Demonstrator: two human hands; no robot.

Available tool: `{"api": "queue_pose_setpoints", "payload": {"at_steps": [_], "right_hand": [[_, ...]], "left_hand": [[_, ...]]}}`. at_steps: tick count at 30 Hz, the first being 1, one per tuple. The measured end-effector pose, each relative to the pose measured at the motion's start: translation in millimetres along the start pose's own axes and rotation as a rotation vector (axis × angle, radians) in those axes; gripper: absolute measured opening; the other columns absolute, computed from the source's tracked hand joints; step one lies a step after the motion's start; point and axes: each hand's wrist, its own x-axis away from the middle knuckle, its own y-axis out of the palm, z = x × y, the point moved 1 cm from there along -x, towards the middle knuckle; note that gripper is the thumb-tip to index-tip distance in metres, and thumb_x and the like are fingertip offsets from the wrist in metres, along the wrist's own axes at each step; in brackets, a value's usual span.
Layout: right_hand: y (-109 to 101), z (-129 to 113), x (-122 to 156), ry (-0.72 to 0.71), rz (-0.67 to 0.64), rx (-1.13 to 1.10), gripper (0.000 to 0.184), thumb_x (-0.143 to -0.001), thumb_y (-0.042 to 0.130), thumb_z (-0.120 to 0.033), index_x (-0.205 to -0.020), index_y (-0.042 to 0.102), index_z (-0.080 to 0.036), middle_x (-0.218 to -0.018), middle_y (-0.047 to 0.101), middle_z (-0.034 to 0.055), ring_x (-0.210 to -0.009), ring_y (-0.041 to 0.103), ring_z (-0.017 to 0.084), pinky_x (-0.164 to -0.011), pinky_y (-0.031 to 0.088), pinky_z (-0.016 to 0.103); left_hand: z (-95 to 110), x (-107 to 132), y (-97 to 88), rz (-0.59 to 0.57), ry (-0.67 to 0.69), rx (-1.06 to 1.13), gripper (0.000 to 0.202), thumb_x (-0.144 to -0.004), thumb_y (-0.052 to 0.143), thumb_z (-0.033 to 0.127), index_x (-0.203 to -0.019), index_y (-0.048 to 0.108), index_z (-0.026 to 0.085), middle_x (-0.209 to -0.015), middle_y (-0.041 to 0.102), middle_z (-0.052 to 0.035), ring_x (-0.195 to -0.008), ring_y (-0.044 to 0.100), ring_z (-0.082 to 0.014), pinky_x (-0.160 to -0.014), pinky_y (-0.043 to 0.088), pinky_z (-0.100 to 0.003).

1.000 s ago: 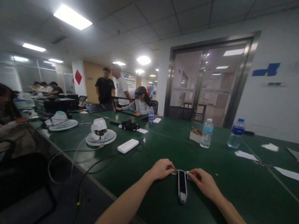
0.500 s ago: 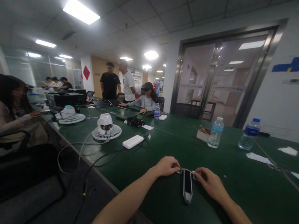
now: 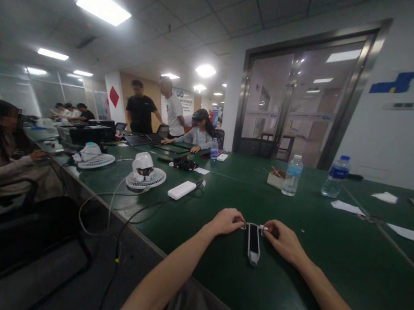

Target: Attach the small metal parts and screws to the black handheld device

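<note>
A narrow dark panel with a silver-white frame [image 3: 253, 243] lies on the green table [image 3: 196, 243], its rounded pale end pointing toward me. Small side pieces stick out at its far end. My left hand [image 3: 226, 222] pinches the left side piece between thumb and fingertips. On the opposite side, my right hand [image 3: 283, 239] has its thumb and fingers closed on the right side piece. Both pinched spots are partly covered by my fingers. I cannot make out exactly what kind of object this is.
Beyond my hands lie a white power strip [image 3: 181, 190] and a white fan [image 3: 146, 176] with trailing cables. Two water bottles, one by a small box [image 3: 276, 179], stand farther right. Paper sheets [image 3: 349, 207] lie at right. Several people sit or stand around the room.
The whole view has shifted, so the scene sits slightly farther left and higher. Both hands keep their pinch on the framed panel, with no clear movement relative to it.
</note>
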Motion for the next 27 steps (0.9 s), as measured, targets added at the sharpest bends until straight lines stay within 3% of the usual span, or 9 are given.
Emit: {"api": "queue_pose_setpoints", "payload": {"at_steps": [11,14,18,23,27], "right_hand": [[1,1,-4,-0.054,0.050,-0.017,0.019,-0.084,0.046,-0.031,-0.082,0.060,-0.018,-0.076,0.058,0.0034,-0.070,0.052,0.015,-0.067,0.041,0.028],[0,-1,-4,-0.040,0.071,-0.042,0.014,-0.082,0.049,-0.027,-0.087,0.057,-0.017,-0.076,0.057,0.0022,-0.069,0.051,0.014,-0.065,0.041,0.026],[-1,-4,-2,-0.047,0.062,-0.021,0.005,-0.077,0.053,-0.019,-0.079,0.057,-0.017,-0.078,0.056,0.0019,-0.071,0.050,0.013,-0.067,0.041,0.026],[0,-3,-2,-0.033,0.064,0.022,0.013,-0.083,0.049,-0.024,-0.080,0.060,-0.017,-0.079,0.056,0.0033,-0.072,0.051,0.014,-0.068,0.041,0.027],[3,-1,-3,-0.036,0.077,0.002,0.010,-0.080,0.052,-0.022,-0.086,0.057,-0.017,-0.080,0.057,0.0021,-0.071,0.050,0.013,-0.065,0.040,0.026]], "left_hand": [[-1,-7,-5.6,0.000,-0.003,0.061,0.020,-0.081,0.053,0.031,-0.087,0.067,0.018,-0.078,0.060,-0.0013,-0.071,0.052,-0.0138,-0.065,0.040,-0.024],[-1,-7,-6.2,0.005,0.006,0.081,0.021,-0.081,0.053,0.032,-0.088,0.067,0.018,-0.079,0.060,-0.0014,-0.069,0.052,-0.0136,-0.064,0.040,-0.024],[0,-6,-5.3,0.015,-0.023,0.081,0.021,-0.079,0.053,0.032,-0.088,0.066,0.018,-0.076,0.060,-0.0009,-0.066,0.051,-0.0135,-0.064,0.041,-0.025],[5,-3,-8.5,0.007,-0.036,0.066,0.021,-0.079,0.053,0.031,-0.089,0.066,0.018,-0.079,0.061,-0.0020,-0.071,0.052,-0.0151,-0.066,0.042,-0.025],[6,-3,-10.0,0.011,-0.035,0.054,0.021,-0.079,0.052,0.032,-0.090,0.066,0.019,-0.079,0.061,-0.0018,-0.072,0.053,-0.0154,-0.066,0.042,-0.026]]}}
